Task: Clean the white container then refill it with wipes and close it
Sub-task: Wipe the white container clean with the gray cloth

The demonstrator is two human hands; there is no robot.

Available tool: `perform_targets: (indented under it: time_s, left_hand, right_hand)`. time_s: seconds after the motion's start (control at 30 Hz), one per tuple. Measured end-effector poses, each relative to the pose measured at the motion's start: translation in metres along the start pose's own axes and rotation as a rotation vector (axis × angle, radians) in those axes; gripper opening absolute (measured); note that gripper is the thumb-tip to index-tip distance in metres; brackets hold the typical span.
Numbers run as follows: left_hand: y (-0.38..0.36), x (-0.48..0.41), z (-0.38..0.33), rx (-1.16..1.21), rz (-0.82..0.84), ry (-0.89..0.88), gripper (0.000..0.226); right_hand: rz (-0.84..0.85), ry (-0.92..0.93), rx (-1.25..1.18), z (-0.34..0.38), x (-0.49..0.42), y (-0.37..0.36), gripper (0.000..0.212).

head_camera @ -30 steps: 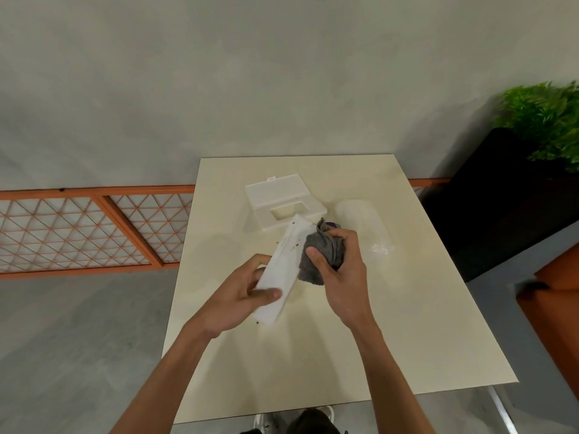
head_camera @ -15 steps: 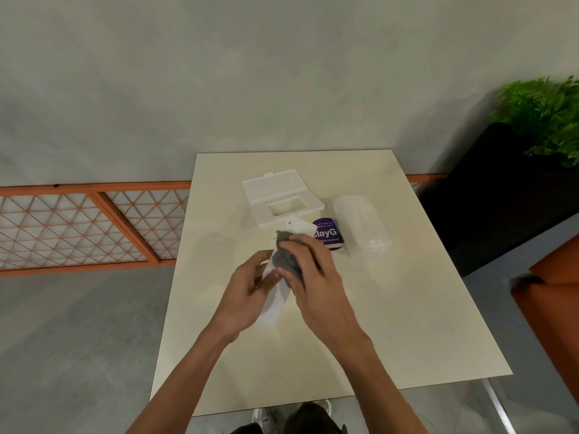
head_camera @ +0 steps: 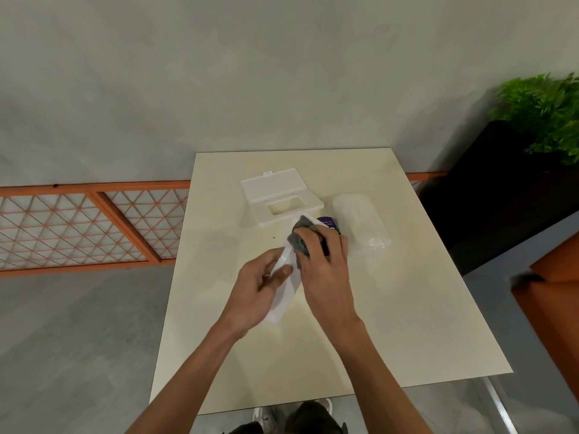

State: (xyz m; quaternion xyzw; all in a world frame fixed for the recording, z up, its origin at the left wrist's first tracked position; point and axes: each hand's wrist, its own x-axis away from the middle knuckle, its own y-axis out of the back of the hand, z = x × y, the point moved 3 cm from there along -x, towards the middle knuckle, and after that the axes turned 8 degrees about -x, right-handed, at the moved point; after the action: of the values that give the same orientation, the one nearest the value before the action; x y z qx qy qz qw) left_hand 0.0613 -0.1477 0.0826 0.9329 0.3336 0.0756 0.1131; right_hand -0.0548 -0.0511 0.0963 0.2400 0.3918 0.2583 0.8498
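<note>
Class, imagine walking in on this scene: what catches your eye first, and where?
Over the middle of the table, the left hand grips the white container while the right hand presses a grey cloth onto it. Behind them lies the white lid, and a green plant stands far right.

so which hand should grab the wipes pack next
Right, probably: the right hand with the grey cloth sits just beside the wipes pack, while the left hand grips the white container.
</note>
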Motion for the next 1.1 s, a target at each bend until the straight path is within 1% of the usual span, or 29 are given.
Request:
perform_targets:
  time_s: [0.03,0.13,0.17,0.2,0.27,0.3,0.37,0.4,0.47,0.5,0.53,0.63,0.67,0.77,0.8,0.83,0.97,1.0,1.03,1.1]
  left_hand:
    - [-0.001,-0.001,0.0,0.001,0.001,-0.004,0.025]
    - [0.0,-0.002,0.0,0.0,0.003,-0.041,0.03]
    - [0.0,-0.001,0.001,-0.009,0.005,-0.048,0.029]
    - [0.0,0.0,0.001,-0.012,0.009,-0.045,0.027]
    - [-0.001,0.001,-0.001,-0.004,0.025,-0.04,0.027]
    - [-0.001,0.001,-0.003,-0.005,0.03,-0.045,0.028]
    - [-0.001,-0.001,-0.007,-0.003,0.014,-0.054,0.027]
    - [0.0,-0.003,-0.009,0.002,0.004,-0.06,0.026]
    - [0.002,-0.004,-0.009,-0.001,-0.001,-0.08,0.026]
    - [0.002,-0.004,-0.009,-0.005,0.004,-0.083,0.026]
    - [0.002,-0.004,-0.009,-0.002,0.006,-0.075,0.026]
    - [0.001,-0.004,-0.014,0.009,0.002,-0.055,0.027]
    - [0.001,-0.004,-0.015,0.016,-0.003,-0.054,0.027]
    - [0.005,-0.005,-0.017,0.042,-0.013,-0.074,0.029]
    - [0.005,-0.004,-0.017,0.035,-0.01,-0.081,0.029]
    - [0.006,-0.004,-0.016,0.03,-0.004,-0.081,0.029]
    - [0.005,-0.002,-0.017,0.044,0.017,-0.06,0.03]
    - [0.005,-0.002,-0.018,0.05,0.013,-0.058,0.029]
    - [0.006,-0.003,-0.019,0.061,0.005,-0.057,0.028]
    - [0.008,-0.002,-0.021,0.077,-0.007,-0.068,0.027]
  right_hand:
    - [-0.001,0.003,0.0,0.003,0.002,0.0,0.036]
    - [0.122,0.111,0.01,0.008,0.015,-0.007,0.043]
    - [0.129,0.112,0.002,0.006,0.013,-0.005,0.041]
    - [0.092,0.091,0.003,0.001,0.009,-0.003,0.037]
    - [0.0,-0.012,-0.035,-0.009,-0.004,0.003,0.032]
    - [-0.036,-0.042,-0.048,-0.006,-0.008,0.007,0.033]
    - [-0.057,-0.04,-0.044,0.001,-0.003,0.006,0.033]
    - [-0.019,-0.034,-0.105,0.009,0.001,0.005,0.031]
    - [0.046,0.05,-0.032,0.019,0.007,0.005,0.035]
    - [0.052,0.092,0.009,0.021,0.007,0.008,0.037]
    - [0.036,0.09,0.002,0.015,0.003,0.008,0.038]
    - [-0.069,-0.039,-0.028,0.013,-0.015,0.017,0.042]
    - [-0.076,-0.048,-0.031,0.014,-0.014,0.016,0.042]
    - [0.047,0.047,-0.01,0.022,0.002,0.006,0.039]
    - [0.063,0.076,0.005,0.019,0.004,0.004,0.039]
    - [0.055,0.078,0.005,0.015,0.001,0.005,0.038]
    - [-0.093,-0.063,-0.027,0.001,-0.026,0.013,0.039]
    - [-0.102,-0.057,-0.033,0.005,-0.026,0.013,0.038]
    - [-0.081,-0.033,-0.038,0.012,-0.023,0.01,0.039]
    - [0.014,0.05,-0.045,0.026,-0.009,0.005,0.038]
